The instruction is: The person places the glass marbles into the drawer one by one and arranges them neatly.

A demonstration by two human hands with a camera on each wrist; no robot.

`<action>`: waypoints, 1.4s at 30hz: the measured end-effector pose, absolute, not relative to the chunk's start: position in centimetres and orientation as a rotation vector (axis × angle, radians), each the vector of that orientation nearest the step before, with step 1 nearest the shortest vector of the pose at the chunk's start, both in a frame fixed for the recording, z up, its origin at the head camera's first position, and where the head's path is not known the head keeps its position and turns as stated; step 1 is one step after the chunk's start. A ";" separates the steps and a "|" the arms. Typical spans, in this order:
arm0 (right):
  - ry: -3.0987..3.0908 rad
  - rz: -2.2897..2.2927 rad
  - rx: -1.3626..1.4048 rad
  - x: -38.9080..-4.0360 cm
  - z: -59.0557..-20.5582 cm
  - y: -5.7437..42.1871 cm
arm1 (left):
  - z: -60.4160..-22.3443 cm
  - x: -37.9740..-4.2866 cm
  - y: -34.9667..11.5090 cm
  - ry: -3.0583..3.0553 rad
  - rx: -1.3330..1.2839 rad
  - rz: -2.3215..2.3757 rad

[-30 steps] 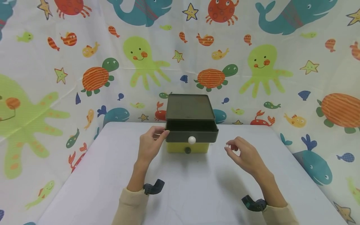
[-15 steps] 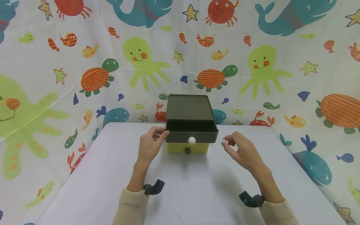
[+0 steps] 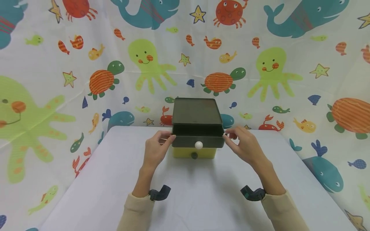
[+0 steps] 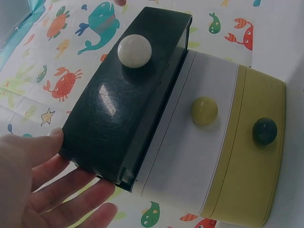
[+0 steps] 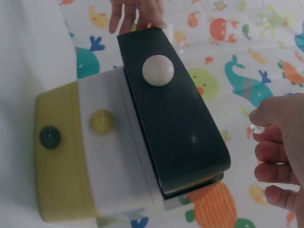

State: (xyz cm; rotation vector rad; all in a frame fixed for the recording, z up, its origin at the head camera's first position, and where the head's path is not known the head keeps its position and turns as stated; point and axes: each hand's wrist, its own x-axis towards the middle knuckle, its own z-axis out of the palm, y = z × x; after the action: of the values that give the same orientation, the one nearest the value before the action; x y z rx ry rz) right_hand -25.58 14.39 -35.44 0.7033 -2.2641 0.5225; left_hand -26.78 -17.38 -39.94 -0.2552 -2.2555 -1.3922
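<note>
A small drawer cabinet (image 3: 196, 110) stands at the back of the table, its dark green top drawer (image 3: 182, 142) pulled out. My left hand (image 3: 156, 149) grips the drawer's left front corner; in the left wrist view the thumb (image 4: 50, 142) lies at the front panel's end and the fingers along the side. Close by the drawer's right front corner is my right hand (image 3: 245, 146). Between its thumb and index finger it pinches a small clear, shiny piece (image 5: 257, 128), mostly hidden by the fingertips. The drawer's white round knob (image 4: 135, 51) faces me.
Below the green drawer are a white drawer (image 4: 178, 137) with a yellow knob (image 4: 204, 110) and a yellow drawer (image 4: 247, 152) with a dark green knob (image 4: 264, 131). The white table (image 3: 190, 199) meets a sea-animal printed cloth (image 3: 162, 80) behind the cabinet.
My right hand has moved left and slightly up, from beside the cabinet to the drawer's right corner, keeping the small piece pinched. My left hand has stayed on the drawer.
</note>
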 end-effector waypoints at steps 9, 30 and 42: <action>-2.283 0.502 0.745 -27.0 -35.1 13.5 | -40.2 -26.9 -17.3 -2.265 -0.244 -1.394; -2.348 0.465 0.764 -29.1 -35.3 12.5 | -39.9 -26.7 -17.1 -2.275 -0.218 -1.413; -2.362 0.448 0.755 -29.3 -35.5 12.4 | -40.0 -26.8 -17.1 -2.271 -0.219 -1.402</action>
State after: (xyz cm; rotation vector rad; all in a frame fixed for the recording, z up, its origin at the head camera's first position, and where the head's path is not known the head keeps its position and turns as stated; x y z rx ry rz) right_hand -29.33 12.38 -35.45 0.7546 -2.3616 0.4484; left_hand -26.77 -17.06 -40.02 -0.2187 -2.2715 -1.4018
